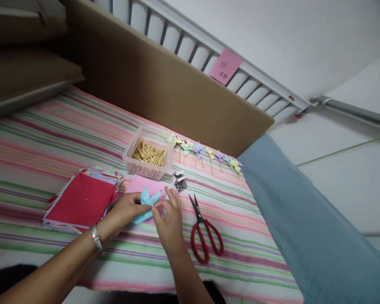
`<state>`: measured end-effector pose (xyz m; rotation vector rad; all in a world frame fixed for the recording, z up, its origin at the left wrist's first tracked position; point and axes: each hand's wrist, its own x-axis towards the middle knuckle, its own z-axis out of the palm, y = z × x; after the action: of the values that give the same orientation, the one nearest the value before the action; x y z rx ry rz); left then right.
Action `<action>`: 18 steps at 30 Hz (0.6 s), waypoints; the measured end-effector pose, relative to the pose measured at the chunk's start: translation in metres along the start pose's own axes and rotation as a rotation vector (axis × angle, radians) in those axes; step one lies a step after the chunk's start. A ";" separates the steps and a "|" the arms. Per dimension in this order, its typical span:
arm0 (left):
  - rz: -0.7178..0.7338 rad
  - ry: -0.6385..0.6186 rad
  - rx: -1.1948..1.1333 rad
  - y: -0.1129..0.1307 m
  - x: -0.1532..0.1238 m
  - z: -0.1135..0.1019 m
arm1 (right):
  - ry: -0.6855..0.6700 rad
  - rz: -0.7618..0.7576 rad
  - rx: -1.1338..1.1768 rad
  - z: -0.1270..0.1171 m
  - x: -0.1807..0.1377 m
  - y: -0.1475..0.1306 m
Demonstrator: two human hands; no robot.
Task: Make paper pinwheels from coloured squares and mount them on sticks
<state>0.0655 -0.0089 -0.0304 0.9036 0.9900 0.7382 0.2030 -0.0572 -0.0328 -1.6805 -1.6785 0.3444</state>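
From my distant seat I look down through the head camera at a striped cloth (240,219), where two bare hands work over a piece of blue paper (147,198), its corners folded up into points. The blue paper sits between the hands, just above a pink sheet (137,184) and partly covering it; I cannot tell whether the two touch. The left hand (130,210), with a silver bracelet (96,240) on its wrist, pinches the folded paper between thumb and fingers. The right hand (169,213) brings thumb and forefinger together on the folds near the middle, its other fingers raised and slightly spread; I cannot tell whether something small is caught in that pinch as well. Left of the hands I see a stack of coloured paper (85,198) with a red sheet on top. Beyond them stands a clear plastic box (145,170) holding thin wooden sticks (148,153), with a small opened box (179,185) of shiny bits just beside it. Scissors (200,218) with red handles lie on the right, blades slightly apart and pointing away from the person. Farther back, a row of paper pinwheels (198,150) on sticks lies along a tall cardboard sheet (177,93).
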 end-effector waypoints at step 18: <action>0.077 -0.232 0.177 -0.004 -0.004 0.007 | -0.299 0.035 0.066 -0.039 0.007 -0.009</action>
<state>0.0712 -0.0159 -0.0309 1.1591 0.8270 0.6002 0.2221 -0.0628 0.0028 -1.6739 -1.8294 0.6900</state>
